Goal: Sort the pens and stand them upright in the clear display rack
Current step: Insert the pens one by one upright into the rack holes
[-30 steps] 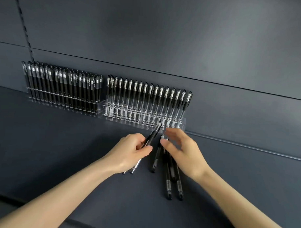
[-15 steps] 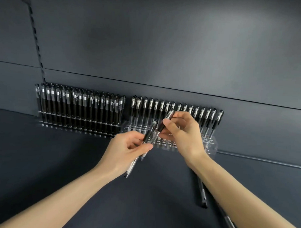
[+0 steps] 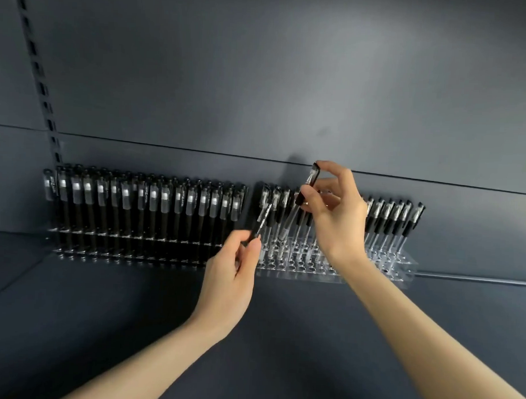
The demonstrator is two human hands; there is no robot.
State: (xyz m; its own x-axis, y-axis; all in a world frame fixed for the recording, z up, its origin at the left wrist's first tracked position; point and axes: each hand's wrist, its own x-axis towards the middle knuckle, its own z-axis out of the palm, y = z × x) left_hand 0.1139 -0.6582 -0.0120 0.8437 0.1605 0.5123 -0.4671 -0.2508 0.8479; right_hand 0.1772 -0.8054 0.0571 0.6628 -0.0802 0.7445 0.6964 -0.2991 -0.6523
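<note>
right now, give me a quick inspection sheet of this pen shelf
surface: dark shelf, both racks set at its back edge
job's things: clear display rack with standing pens along its back, front holes empty; tilted pen above it; second pen near its left end
clutter: nothing seen
grippers: right hand pinches the tilted pen near its cap; left hand holds the second pen
cables: nothing seen
surroundings: full rack of dark pens to the left, grey wall panels, slotted rail
</note>
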